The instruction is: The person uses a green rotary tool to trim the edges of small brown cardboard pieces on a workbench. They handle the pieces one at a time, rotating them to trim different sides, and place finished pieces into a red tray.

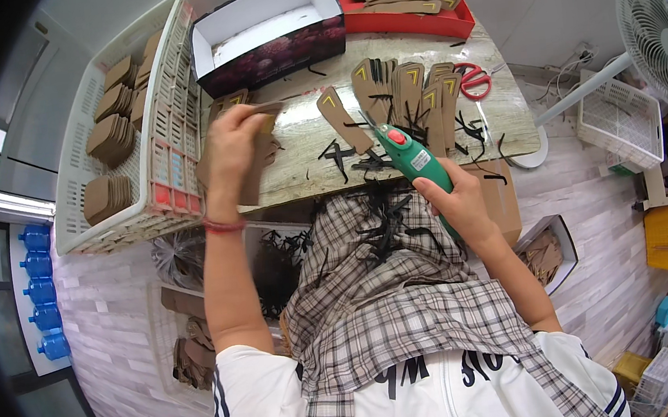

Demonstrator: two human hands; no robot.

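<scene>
My right hand (458, 198) is wrapped around a pair of green electric scissors (415, 158) with a red switch, its narrow tip pointing up over the table. My left hand (232, 142), slightly blurred, is closed on a brown flat piece (252, 181) at the table's left front edge. A single brown strap-like piece with a yellow mark (340, 119) lies left of the scissors' tip. Beyond the tip are several similar brown pieces (410, 84) in overlapping rows. Short black strips (334, 153) are scattered on the table, and more black strips (384, 217) lie on my checked apron.
White crate (69, 197) with brown stacks stands left. At the back are a dark floral box (272, 61) and a red box (457, 23) holding brown pieces. Red-handled scissors (476, 83) lie right. A fan (664, 43) stands right; a cardboard box (503, 206) sits below the table edge.
</scene>
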